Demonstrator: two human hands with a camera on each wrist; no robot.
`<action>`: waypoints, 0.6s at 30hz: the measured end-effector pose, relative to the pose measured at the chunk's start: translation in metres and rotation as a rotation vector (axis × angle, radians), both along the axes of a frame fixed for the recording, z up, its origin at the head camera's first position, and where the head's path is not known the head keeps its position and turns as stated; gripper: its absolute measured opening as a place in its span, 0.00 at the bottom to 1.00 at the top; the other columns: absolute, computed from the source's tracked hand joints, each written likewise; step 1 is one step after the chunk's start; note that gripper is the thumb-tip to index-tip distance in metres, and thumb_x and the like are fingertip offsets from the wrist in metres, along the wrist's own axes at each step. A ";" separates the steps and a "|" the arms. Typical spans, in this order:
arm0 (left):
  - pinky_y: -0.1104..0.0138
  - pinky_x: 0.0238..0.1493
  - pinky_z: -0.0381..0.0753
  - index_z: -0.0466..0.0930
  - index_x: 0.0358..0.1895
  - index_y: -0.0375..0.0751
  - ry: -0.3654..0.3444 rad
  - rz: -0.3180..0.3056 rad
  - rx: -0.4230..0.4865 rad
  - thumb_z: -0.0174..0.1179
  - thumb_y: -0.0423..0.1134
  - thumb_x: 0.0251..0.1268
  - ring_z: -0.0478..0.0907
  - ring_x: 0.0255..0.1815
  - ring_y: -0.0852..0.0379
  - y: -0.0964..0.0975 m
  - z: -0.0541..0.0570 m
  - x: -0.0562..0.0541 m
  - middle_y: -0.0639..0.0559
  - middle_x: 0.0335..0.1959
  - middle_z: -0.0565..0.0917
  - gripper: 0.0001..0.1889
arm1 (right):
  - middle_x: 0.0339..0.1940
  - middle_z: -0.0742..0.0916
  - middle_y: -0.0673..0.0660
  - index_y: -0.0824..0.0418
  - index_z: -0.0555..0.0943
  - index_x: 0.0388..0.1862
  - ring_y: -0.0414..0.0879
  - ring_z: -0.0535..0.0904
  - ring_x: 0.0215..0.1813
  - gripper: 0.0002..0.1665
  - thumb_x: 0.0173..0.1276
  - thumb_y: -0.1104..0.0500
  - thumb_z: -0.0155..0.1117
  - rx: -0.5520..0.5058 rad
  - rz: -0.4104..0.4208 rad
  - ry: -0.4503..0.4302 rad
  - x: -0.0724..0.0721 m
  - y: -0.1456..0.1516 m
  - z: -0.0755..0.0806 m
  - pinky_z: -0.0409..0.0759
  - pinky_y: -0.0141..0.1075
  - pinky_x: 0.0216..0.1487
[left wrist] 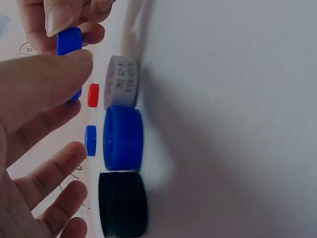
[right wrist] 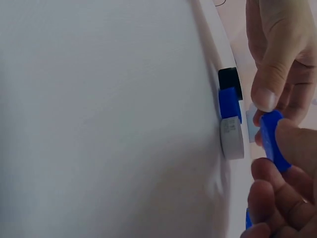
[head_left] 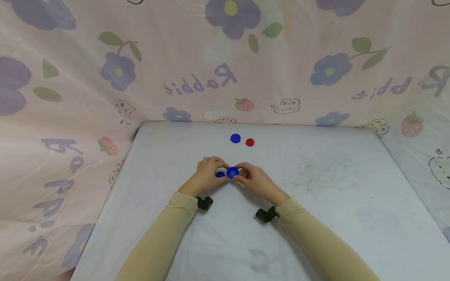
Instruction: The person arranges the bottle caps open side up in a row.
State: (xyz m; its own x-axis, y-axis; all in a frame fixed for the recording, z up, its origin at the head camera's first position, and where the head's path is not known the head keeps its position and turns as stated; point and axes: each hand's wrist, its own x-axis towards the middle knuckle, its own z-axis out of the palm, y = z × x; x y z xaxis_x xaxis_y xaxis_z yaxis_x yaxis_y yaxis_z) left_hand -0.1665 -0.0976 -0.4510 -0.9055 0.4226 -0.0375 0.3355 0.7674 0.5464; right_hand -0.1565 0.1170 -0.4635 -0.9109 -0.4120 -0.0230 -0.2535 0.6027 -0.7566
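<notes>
The right hand [head_left: 254, 180] and left hand [head_left: 208, 175] meet over the middle of the pale desk [head_left: 334, 203], both pinching one blue cap [head_left: 233, 172] between thumb and fingertips. The cap is raised clear of the surface and stands on edge in the wrist views, with its hollow side facing up toward the head camera.

Directly beneath the hands, three more caps sit touching in a row on the desk: a grey cap [left wrist: 122, 82], a second blue cap [left wrist: 123, 138] and a black cap [left wrist: 122, 204].

Farther off, toward the flowered curtain [head_left: 225, 58], a small blue cap [head_left: 235, 138] and a red cap [head_left: 250, 142] lie just beside each other.

The grip looks slight, fingertips only on a smooth rim, so the held cap could squirt free if either hand lets go unevenly. A drop from here would likely land on the row below and scatter it, or roll toward the desk's edge. Low fingers could also nudge the grey cap out of line.
</notes>
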 end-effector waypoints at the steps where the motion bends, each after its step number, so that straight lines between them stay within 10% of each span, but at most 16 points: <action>1: 0.50 0.65 0.53 0.82 0.52 0.54 -0.003 -0.002 -0.001 0.67 0.50 0.61 0.62 0.64 0.45 0.000 0.000 0.001 0.52 0.59 0.74 0.17 | 0.33 0.81 0.47 0.57 0.76 0.59 0.42 0.77 0.33 0.23 0.68 0.52 0.66 0.005 0.001 -0.002 0.000 0.000 0.000 0.77 0.36 0.32; 18: 0.48 0.65 0.50 0.82 0.52 0.55 0.015 -0.017 -0.073 0.68 0.52 0.59 0.59 0.65 0.45 0.004 -0.005 0.006 0.52 0.60 0.73 0.18 | 0.31 0.81 0.45 0.57 0.77 0.58 0.40 0.76 0.33 0.22 0.68 0.51 0.65 0.062 0.015 -0.026 0.002 0.002 -0.014 0.76 0.36 0.37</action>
